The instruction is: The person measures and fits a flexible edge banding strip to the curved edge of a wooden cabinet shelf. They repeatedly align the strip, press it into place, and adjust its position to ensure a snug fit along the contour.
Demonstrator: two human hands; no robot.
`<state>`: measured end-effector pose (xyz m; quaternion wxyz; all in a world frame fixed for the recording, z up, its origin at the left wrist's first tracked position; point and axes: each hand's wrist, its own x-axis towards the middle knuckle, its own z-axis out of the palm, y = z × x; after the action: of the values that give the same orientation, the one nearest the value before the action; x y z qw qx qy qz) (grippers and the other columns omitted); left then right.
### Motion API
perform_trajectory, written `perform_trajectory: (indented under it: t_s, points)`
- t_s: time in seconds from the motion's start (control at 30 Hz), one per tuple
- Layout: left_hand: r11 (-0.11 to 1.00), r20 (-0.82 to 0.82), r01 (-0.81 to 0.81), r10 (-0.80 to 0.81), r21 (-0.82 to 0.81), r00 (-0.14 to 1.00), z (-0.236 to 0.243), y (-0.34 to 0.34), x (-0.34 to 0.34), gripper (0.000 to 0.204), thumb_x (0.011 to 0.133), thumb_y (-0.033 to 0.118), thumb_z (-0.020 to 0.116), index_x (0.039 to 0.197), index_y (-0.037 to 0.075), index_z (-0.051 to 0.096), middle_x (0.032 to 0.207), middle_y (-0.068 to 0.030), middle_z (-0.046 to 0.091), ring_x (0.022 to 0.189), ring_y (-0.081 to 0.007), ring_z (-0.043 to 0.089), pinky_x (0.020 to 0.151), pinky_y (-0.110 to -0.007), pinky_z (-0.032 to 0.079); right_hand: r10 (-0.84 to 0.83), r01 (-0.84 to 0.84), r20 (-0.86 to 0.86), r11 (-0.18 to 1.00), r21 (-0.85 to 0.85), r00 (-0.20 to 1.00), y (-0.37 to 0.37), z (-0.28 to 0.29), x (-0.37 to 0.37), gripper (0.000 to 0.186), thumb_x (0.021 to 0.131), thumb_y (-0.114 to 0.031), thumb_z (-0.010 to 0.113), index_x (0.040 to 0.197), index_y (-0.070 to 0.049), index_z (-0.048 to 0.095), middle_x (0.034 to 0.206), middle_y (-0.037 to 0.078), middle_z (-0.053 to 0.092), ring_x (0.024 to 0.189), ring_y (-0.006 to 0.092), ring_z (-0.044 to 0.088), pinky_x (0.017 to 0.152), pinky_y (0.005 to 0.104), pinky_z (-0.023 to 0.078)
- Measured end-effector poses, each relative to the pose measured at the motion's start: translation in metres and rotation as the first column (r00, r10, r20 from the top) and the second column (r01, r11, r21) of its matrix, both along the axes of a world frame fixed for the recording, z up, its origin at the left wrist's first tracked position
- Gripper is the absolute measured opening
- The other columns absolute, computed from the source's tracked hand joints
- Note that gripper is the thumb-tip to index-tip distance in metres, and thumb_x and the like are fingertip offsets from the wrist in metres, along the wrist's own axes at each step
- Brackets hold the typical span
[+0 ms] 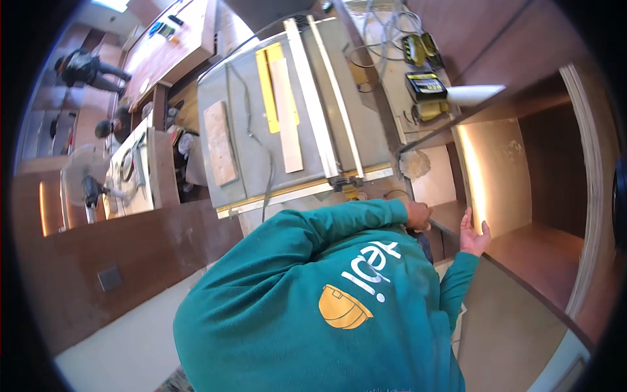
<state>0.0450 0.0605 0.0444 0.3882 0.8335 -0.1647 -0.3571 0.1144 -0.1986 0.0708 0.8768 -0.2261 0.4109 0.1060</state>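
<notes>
My left hand (417, 215), at the end of a green sleeve (353, 212), is closed near the table saw's front right corner; what it holds, if anything, is hidden. My right hand (473, 238) is open, fingers up, beside a glowing light strip (475, 176) in a wooden cabinet (511, 176). The table saw (238, 170) carries a yellow insert (266, 78), a narrow board (289, 147), a reddish board (219, 140) and a long pale rail (312, 117).
Yellow-black tools (424, 111) and cables (385, 19) lie on a side surface at right. At left, one person (88, 68) stands by a long bench (170, 39); another (117, 124) is at a lower worktable (144, 196). A fan (91, 189) stands nearby.
</notes>
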Motion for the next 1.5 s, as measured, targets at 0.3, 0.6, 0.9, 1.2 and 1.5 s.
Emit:
perform_trajectory:
  t_s: [0.3, 0.6, 0.9, 1.2, 1.5]
  points:
    - [0.959, -0.066, -0.193, 0.183, -0.208, 0.981, -0.063, -0.03, 0.056, 0.088, 0.101, 0.066, 0.046, 0.15, -0.006, 0.042, 0.15, -0.0339, 0.046, 0.139, -0.0374, 0.05, 0.116, -0.04, 0.039, 0.007, 0.065, 0.193, 0.927, -0.368, 0.981, 0.005, 0.008, -0.076, 0.048, 0.101, -0.027, 0.058, 0.139, 0.0, 0.046, 0.147, 0.022, 0.055, 0.133, 0.0346, 0.058, 0.101, 0.0463, 0.049]
    - [0.111, -0.926, -0.956, 0.239, -0.273, 0.292, -0.001, -0.093, 0.097, 0.108, 0.094, 0.085, 0.026, 0.165, 0.008, -0.001, 0.171, -0.0211, 0.009, 0.157, -0.0408, 0.011, 0.128, -0.05, 0.009, -0.169, 0.159, 0.024, 0.859, -0.486, 0.985, -0.053, -0.02, -0.204, 0.061, 0.105, -0.029, 0.052, 0.155, -0.004, 0.031, 0.146, 0.017, 0.058, 0.126, 0.0301, 0.063, 0.095, 0.0422, 0.048]
    - [0.331, -0.913, -0.889, 0.15, -0.316, 0.38, 0.01, -0.155, 0.088, 0.093, 0.097, 0.08, 0.031, 0.159, 0.01, 0.031, 0.162, -0.0112, 0.039, 0.148, -0.0315, 0.038, 0.122, -0.05, 0.033, -0.241, 0.136, -0.229, 0.909, -0.394, 0.943, -0.055, -0.125, -0.321, 0.038, 0.103, -0.023, 0.05, 0.131, 0.002, 0.046, 0.137, 0.022, 0.06, 0.12, 0.0406, 0.066, 0.093, 0.0538, 0.053]
    - [-0.081, -0.891, -0.89, 0.128, -0.448, 0.436, 0.042, -0.017, 0.202, 0.087, 0.102, 0.075, 0.023, 0.16, 0.01, 0.029, 0.164, -0.0128, 0.035, 0.148, -0.0342, 0.038, 0.122, -0.054, 0.029, -0.012, -0.031, -0.081, 0.861, -0.508, 0.997, -0.076, -0.138, -0.349, 0.04, 0.102, -0.019, 0.051, 0.137, 0.002, 0.048, 0.142, 0.022, 0.057, 0.119, 0.0391, 0.066, 0.093, 0.0509, 0.055]
    - [0.371, -0.917, -0.857, 0.036, -0.357, 0.397, 0.044, -0.129, 0.07, 0.074, 0.1, 0.067, 0.049, 0.145, 0.009, 0.045, 0.14, -0.007, 0.053, 0.123, -0.0241, 0.051, 0.107, -0.046, 0.04, -0.255, 0.04, -0.325, 0.838, -0.545, 0.911, -0.009, -0.069, -0.378, 0.04, 0.1, -0.024, 0.055, 0.133, 0.0, 0.051, 0.131, 0.017, 0.065, 0.113, 0.033, 0.069, 0.081, 0.0433, 0.054]
